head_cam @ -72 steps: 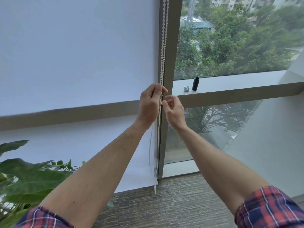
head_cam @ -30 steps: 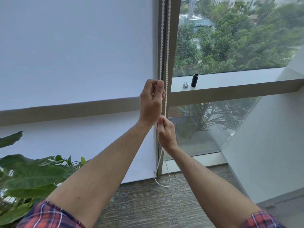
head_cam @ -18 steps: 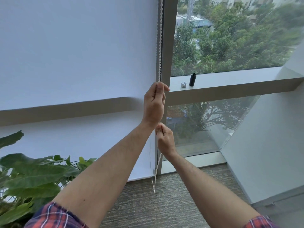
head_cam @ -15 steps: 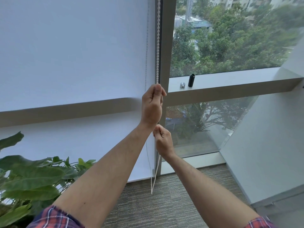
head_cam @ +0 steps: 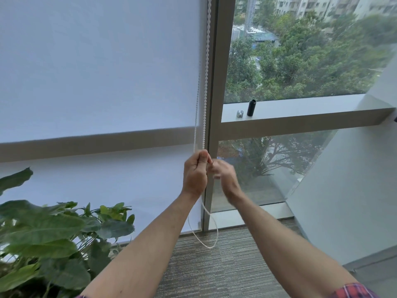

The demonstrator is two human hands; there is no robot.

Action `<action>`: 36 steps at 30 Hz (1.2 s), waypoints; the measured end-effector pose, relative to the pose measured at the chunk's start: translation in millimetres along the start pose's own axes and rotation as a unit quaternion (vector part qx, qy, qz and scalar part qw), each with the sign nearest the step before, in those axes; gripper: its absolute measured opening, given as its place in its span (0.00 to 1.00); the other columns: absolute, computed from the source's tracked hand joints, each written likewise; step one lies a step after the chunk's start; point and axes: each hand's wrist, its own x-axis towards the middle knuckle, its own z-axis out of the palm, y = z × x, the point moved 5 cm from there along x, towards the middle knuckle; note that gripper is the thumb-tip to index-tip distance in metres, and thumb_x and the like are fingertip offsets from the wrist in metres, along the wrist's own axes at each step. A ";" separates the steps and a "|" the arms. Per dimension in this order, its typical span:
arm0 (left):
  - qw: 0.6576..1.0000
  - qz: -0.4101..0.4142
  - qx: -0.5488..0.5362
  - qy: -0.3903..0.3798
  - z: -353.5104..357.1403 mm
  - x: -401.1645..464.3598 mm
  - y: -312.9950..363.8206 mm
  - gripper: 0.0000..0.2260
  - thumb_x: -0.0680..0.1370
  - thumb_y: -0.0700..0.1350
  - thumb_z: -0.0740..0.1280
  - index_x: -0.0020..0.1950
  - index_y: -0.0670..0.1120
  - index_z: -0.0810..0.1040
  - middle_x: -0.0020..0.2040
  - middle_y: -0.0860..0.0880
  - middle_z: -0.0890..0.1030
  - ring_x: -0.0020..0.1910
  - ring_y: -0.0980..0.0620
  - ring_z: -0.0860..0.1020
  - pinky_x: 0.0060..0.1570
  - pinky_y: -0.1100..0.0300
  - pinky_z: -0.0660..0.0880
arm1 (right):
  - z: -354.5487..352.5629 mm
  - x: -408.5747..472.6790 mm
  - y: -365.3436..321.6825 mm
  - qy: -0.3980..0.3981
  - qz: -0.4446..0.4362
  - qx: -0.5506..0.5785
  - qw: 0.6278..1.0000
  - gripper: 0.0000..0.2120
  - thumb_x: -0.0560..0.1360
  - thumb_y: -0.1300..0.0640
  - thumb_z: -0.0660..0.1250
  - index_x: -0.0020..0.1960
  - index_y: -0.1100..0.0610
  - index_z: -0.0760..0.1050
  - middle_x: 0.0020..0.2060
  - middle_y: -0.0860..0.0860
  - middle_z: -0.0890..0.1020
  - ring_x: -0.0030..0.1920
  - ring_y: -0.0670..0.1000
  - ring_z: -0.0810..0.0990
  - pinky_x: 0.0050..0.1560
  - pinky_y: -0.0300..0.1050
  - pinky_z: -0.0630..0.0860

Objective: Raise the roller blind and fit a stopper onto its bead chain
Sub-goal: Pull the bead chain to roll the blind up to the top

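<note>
The white roller blind (head_cam: 96,72) covers the left window pane down almost to the floor. Its white bead chain (head_cam: 206,67) hangs along the window post, and a slack loop (head_cam: 207,244) dangles just above the carpet. My left hand (head_cam: 195,172) grips the chain below the horizontal rail, fingers curled round it. My right hand (head_cam: 224,175) is blurred beside it, its fingertips close to the chain at my left thumb. A small silver stopper-like piece (head_cam: 240,113) lies on the window ledge (head_cam: 300,108).
A black cylinder (head_cam: 251,107) stands on the ledge beside the silver piece. A large leafy plant (head_cam: 49,237) fills the lower left. The grey window post (head_cam: 214,104) divides the two panes. A slanted white wall (head_cam: 348,190) closes the right side, and carpet lies below.
My left hand has pulled down along the chain from rail height to below it. My right hand has come up from beneath the left hand to beside it. The bottom loop swings.
</note>
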 end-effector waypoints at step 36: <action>0.987 0.032 -0.134 -0.082 20.0 33.8 83.6 0.18 0.85 0.49 0.53 0.44 0.45 0.78 0.27 0.56 0.65 0.23 0.57 0.61 0.24 0.64 0.58 | 39.9 -21.6 -4.1 0.048 -0.091 0.032 0.994 0.22 0.81 0.47 0.54 0.29 0.46 0.64 0.22 0.40 0.64 0.25 0.42 0.59 0.28 0.39 0.57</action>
